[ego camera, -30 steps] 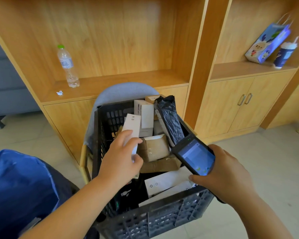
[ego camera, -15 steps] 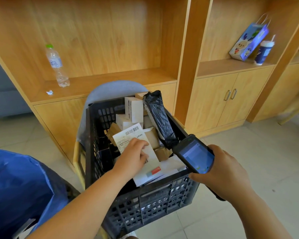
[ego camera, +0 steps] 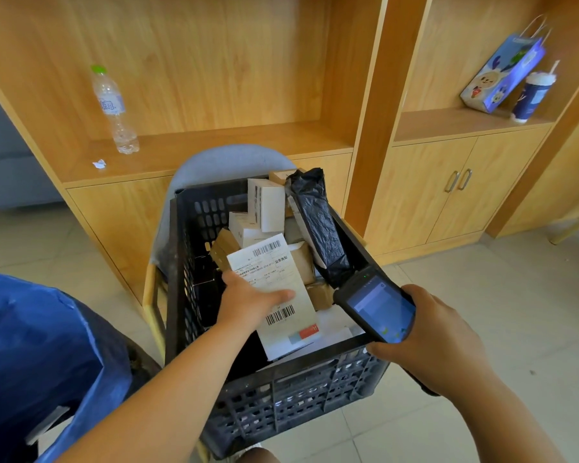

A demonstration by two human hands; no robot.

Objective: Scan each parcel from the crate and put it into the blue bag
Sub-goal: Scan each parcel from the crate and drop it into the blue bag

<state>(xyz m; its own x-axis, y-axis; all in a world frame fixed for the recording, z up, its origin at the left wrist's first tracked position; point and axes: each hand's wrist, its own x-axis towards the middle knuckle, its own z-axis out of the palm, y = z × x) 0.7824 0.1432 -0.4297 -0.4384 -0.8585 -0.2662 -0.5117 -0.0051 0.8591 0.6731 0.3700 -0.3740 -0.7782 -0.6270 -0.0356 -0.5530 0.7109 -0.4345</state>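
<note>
A black plastic crate (ego camera: 281,389) on a grey chair holds several parcels: white boxes (ego camera: 268,205), brown cardboard packets (ego camera: 301,262) and a black plastic-wrapped parcel (ego camera: 318,225). My left hand (ego camera: 248,300) grips a flat white parcel (ego camera: 274,279) above the crate, its label with barcodes facing up. My right hand (ego camera: 428,332) holds a black handheld scanner (ego camera: 376,305), screen lit, just right of the parcel. The blue bag (ego camera: 37,349) stands open at the lower left.
A wooden shelf unit (ego camera: 214,142) stands behind the crate, with a water bottle (ego camera: 112,108) on it. To the right, a blue gift bag (ego camera: 502,78) and a cup (ego camera: 532,95) sit above cupboard doors (ego camera: 455,182). Tiled floor lies at the right.
My left hand has lifted the white parcel out of the pile and turned its label upward. The scanner has stayed beside it on the right.
</note>
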